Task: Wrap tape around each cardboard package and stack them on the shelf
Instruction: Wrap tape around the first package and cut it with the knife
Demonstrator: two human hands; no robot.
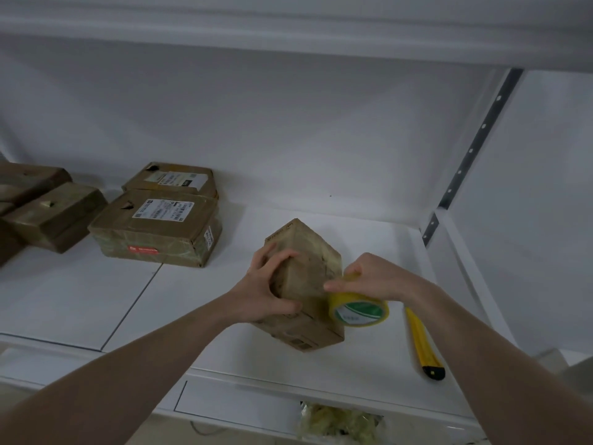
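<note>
A tall brown cardboard package [308,261] stands tilted on the white shelf [224,342] at centre. My left hand [269,287] grips its left edge, fingers curled round the corner. My right hand [369,277] holds a yellow tape roll [359,311] with a green-and-white core against the package's right side, one finger stretched along the cardboard. Two taped packages with white labels lie stacked [160,226] at the left of the shelf, another [173,179] behind them.
More taped brown packages [48,210] sit at the far left. A yellow utility knife [423,345] lies on the shelf right of the roll. A metal shelf upright [475,146] runs along the right wall. Crumpled yellowish plastic [337,422] lies below the shelf's front edge.
</note>
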